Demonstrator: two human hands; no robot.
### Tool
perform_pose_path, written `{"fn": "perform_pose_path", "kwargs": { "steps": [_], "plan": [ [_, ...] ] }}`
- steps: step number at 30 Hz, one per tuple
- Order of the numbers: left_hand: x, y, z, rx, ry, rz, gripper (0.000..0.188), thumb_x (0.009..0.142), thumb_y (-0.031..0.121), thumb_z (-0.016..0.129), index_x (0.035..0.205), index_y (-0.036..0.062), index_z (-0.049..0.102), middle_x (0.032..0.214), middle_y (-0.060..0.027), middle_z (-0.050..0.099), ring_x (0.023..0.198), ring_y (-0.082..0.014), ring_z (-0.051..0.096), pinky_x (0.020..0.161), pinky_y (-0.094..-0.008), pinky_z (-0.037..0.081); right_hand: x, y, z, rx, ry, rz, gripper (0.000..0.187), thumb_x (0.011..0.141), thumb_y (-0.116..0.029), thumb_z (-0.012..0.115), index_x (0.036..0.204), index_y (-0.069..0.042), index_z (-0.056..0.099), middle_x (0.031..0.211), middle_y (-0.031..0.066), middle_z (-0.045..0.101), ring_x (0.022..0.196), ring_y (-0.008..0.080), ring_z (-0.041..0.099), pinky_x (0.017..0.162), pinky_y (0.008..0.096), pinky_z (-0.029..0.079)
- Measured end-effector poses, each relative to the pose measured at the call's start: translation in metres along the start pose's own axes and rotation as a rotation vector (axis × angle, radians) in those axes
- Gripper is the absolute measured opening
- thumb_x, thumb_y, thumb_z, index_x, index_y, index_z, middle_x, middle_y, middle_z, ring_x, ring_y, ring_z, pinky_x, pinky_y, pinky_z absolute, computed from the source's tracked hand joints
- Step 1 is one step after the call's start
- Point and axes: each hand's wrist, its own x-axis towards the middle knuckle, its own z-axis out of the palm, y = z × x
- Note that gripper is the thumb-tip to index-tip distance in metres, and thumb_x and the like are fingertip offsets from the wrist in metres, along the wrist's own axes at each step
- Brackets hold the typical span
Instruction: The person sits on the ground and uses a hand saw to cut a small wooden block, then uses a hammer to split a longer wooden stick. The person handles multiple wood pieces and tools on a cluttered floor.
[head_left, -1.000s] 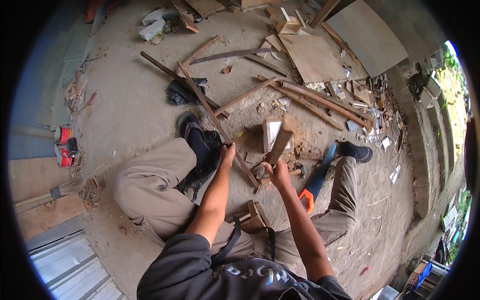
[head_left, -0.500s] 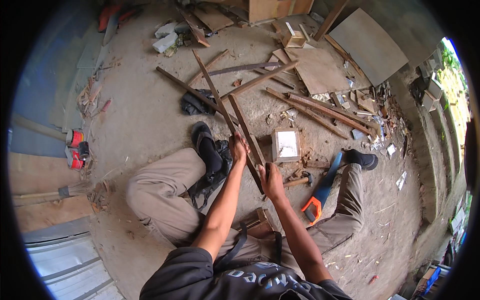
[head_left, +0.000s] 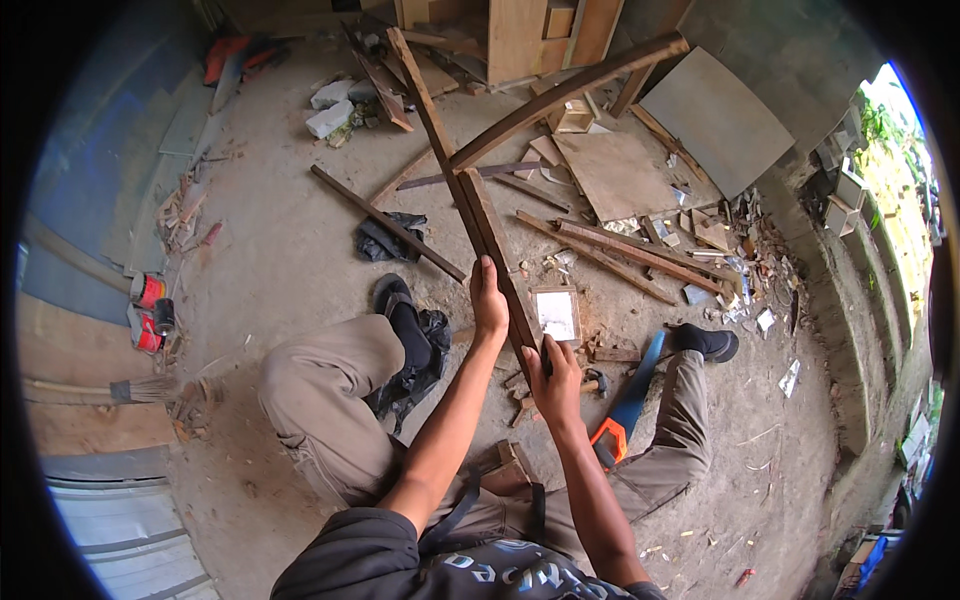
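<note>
Two long brown wooden battens lie side by side in my hands, slanting up and away. My left hand (head_left: 488, 303) is closed around the left batten (head_left: 430, 110). Lower down, my right hand (head_left: 554, 378) grips the near end of the right batten (head_left: 497, 240). A third batten (head_left: 570, 95) crosses off to the right from near where these two meet; whether it is fastened there I cannot make out. Below the hands, a small wooden box (head_left: 557, 314) with a white top is partly covered by my right hand. A hammer (head_left: 594, 383) lies beside my right hand.
A handsaw (head_left: 636, 395) with an orange handle lies by my right leg. Several loose battens (head_left: 640, 250) and a plywood sheet (head_left: 615, 175) are on the floor ahead. Black plastic (head_left: 390, 238) lies near my left foot. Scrap and debris line the right wall; red cans (head_left: 148, 292) stand at left.
The battens have come up off the floor, and the crossing one has swung upward to the right with them. My left hand has shifted slightly right; the two battens now lie closer together.
</note>
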Motion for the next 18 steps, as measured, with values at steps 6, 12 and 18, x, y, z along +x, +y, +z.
{"fn": "perform_pose_path", "kwargs": {
  "steps": [6,12,18],
  "plan": [
    [-0.012,0.028,0.021,0.271,-0.049,0.221,0.041,0.102,0.041,0.043,0.092,0.0021,0.048,0.079,-0.0002,0.044,0.076,-0.0112,0.048,0.072,-0.0284,0.046,0.0,0.001,-0.004,0.057,-0.031,-0.006,0.036,0.092,-0.019,0.063,0.115,0.008,0.058,0.095,0.0254,0.06,0.081,0.0392,0.063,0.069,0.0424,0.049],
    [-0.03,0.049,0.04,0.209,-0.157,0.076,0.041,0.101,0.045,0.041,0.101,0.0047,0.048,0.079,-0.0076,0.057,0.057,-0.0176,0.061,0.049,-0.0303,0.054,-0.007,0.004,-0.001,0.066,0.002,-0.051,0.033,0.093,-0.015,0.061,0.116,0.009,0.057,0.095,0.0249,0.059,0.081,0.0383,0.062,0.069,0.0416,0.049],
    [-0.033,0.05,0.044,0.083,-0.186,0.028,0.044,0.1,0.049,0.04,0.107,0.0066,0.048,0.084,-0.0126,0.065,0.061,-0.0214,0.068,0.052,-0.0305,0.056,-0.005,0.0,-0.012,0.048,0.027,-0.096,0.033,0.093,-0.012,0.061,0.118,0.008,0.056,0.095,0.0241,0.059,0.082,0.0381,0.062,0.07,0.0416,0.049]
  ]
}}
